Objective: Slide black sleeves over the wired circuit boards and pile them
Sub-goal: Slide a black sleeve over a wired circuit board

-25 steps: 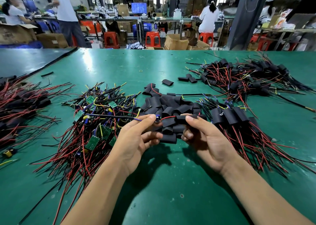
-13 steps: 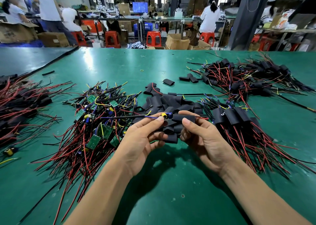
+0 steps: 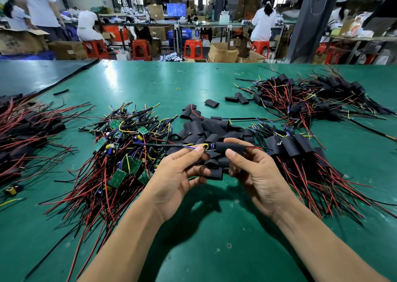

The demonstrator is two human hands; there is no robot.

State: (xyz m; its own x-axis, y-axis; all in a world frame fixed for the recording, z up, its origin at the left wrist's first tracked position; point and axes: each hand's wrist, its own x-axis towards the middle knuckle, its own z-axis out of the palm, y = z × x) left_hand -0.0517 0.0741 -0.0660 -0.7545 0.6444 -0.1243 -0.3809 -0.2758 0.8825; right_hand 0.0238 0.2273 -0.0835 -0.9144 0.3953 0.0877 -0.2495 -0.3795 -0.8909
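My left hand (image 3: 178, 174) pinches the end of a wired circuit board (image 3: 206, 147), whose yellow coil and blue part show beside my fingertips. My right hand (image 3: 255, 172) grips a black sleeve (image 3: 231, 147) that covers most of that board; red and black wires stick out of the sleeve's right end. Behind my hands lies a heap of loose black sleeves (image 3: 212, 131). A pile of bare green boards with red and black wires (image 3: 120, 153) lies to the left. Sleeved boards (image 3: 294, 146) are piled to the right.
The green table (image 3: 204, 238) carries another pile of sleeved boards (image 3: 311, 97) at the far right and a red-wired bundle (image 3: 23, 131) at the left edge. A few stray sleeves (image 3: 211, 103) lie further back. People work at benches behind the table.
The sleeve has slid further left over the board, which now shows only its yellow coil end. Both hands have risen slightly.
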